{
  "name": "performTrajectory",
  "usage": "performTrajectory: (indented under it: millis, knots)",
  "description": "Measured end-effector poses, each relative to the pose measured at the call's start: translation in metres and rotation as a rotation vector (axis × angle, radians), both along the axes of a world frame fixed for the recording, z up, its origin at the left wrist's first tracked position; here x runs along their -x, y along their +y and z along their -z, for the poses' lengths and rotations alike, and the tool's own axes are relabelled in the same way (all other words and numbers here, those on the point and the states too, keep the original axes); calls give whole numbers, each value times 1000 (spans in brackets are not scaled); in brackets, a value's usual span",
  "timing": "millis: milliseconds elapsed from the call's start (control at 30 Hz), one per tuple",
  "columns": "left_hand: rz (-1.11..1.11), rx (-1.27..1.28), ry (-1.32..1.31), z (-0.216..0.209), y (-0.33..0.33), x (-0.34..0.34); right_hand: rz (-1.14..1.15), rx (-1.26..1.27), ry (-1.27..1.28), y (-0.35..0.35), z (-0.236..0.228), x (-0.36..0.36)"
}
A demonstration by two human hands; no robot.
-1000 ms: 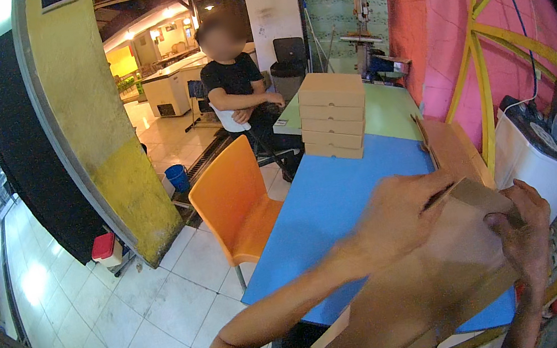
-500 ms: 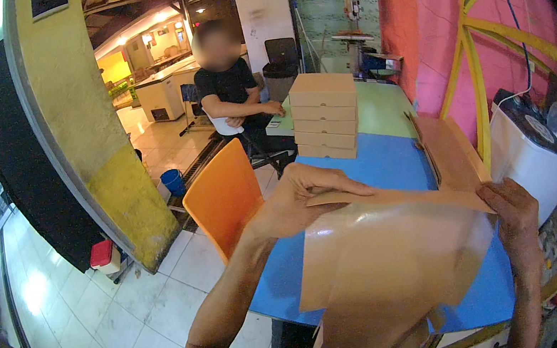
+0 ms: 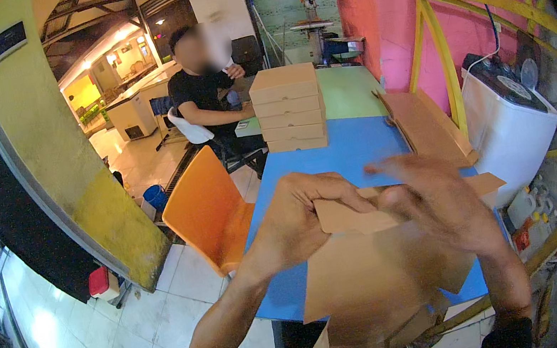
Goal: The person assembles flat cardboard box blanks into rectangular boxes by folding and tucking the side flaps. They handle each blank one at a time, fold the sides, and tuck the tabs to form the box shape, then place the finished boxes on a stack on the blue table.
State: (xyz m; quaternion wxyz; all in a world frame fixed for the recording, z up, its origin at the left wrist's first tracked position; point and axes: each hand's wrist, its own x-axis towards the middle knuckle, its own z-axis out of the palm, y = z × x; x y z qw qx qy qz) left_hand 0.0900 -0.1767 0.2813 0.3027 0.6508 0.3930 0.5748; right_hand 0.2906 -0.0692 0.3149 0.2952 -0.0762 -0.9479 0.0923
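Cardboard (image 3: pixel 373 275), partly folded, over near edge of table (image 3: pixel 367 139). Left hand (image 3: pixel 306 214) pinching its far flap (image 3: pixel 344 219); right hand (image 3: pixel 434 202) blurred at same flap, grip unclear. Risk: uneven pressure could crease or tear the flap; overhang could let it slip.

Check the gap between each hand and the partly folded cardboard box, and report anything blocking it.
Nothing visible does. The left hand grips a flap of the partly folded cardboard box; the blurred right hand is right over its far edge, contact unclear. The stack of closed cardboard boxes stands beyond them.
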Motion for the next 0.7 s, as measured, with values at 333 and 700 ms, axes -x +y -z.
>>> performTrajectory:
  millis: [333, 700]
  knots:
    - [-198, 111, 352, -39, -10, 0, 69, 113, -8, 5, 20, 15]
    - [-457, 12, 1055, -54, -34, -32, -107, 47, 129, -11, 18, 1]
